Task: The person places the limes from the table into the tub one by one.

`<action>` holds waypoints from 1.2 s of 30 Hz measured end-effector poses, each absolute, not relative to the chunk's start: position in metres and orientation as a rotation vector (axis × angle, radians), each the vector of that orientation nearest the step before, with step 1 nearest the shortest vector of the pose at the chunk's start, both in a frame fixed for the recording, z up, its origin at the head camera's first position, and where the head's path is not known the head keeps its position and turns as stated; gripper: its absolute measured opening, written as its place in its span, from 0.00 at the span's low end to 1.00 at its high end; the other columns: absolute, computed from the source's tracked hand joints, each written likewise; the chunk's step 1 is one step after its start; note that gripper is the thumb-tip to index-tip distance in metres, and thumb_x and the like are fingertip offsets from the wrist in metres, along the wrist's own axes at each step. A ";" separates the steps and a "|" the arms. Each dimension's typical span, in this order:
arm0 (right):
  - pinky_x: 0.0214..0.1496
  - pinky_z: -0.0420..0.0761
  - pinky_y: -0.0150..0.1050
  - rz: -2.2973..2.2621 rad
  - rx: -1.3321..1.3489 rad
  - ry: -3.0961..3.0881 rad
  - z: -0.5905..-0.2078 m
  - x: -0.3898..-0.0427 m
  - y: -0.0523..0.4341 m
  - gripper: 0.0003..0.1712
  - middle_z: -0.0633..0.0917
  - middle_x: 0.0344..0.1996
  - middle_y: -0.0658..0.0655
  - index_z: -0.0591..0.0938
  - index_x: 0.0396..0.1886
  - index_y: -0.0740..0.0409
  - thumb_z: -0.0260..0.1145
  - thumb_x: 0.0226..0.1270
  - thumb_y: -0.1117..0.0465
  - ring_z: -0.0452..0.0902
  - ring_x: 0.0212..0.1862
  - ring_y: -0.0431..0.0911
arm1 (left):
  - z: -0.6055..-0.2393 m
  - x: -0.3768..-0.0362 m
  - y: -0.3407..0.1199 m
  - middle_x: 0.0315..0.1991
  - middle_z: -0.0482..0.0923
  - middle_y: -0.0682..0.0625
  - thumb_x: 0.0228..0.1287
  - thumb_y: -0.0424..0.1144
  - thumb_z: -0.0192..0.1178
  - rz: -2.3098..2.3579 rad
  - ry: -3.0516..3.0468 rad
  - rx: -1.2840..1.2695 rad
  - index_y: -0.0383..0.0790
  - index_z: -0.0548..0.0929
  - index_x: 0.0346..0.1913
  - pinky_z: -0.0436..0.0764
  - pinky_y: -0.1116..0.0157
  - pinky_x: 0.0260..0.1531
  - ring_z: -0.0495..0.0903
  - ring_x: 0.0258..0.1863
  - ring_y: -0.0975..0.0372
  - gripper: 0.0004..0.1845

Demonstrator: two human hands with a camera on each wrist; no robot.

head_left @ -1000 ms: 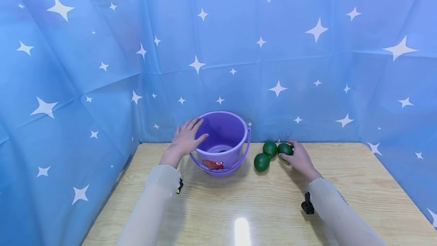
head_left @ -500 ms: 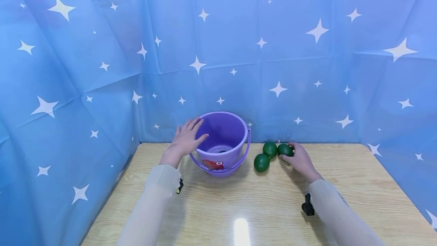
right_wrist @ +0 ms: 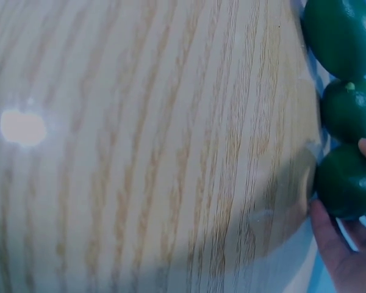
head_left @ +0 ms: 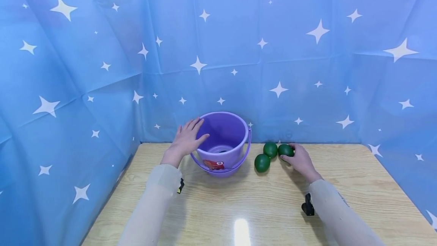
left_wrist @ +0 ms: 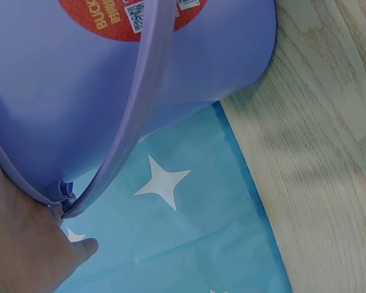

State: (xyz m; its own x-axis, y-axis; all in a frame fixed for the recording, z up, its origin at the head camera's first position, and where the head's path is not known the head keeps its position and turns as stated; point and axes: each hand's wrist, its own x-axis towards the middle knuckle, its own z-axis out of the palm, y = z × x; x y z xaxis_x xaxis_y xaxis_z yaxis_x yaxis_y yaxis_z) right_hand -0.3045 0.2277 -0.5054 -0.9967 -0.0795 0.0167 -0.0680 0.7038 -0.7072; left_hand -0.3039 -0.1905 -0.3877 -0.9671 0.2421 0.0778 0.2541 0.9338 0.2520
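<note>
One purple bucket (head_left: 231,158) and three green fruits (head_left: 262,163) stand on one table (head_left: 211,208); a dark patch (head_left: 222,151) shows inside the bucket, too little visible to count. Both arms reach forward: left hand (head_left: 185,139) spread at the bucket's left rim, right hand (head_left: 302,160) pinching the rightmost fruit (head_left: 285,149) between thumb and fingers

A curtained-off booth: blue, white-starred sheeting (head_left: 235,29) (visibly creased) walls the pale, round-cornered wood-grain table (head_left: 273,208) from nine o'clock to three.
</note>
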 end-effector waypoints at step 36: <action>0.58 0.77 0.64 -1.175 -0.093 2.900 -0.492 -0.302 0.238 0.39 0.68 0.65 0.79 0.62 0.71 0.76 0.63 0.71 0.56 0.69 0.62 0.72 | -0.386 -0.302 -0.190 0.82 0.44 0.50 0.73 0.66 0.42 -0.391 -3.056 -0.391 0.52 0.50 0.81 0.39 0.38 0.77 0.43 0.81 0.48 0.41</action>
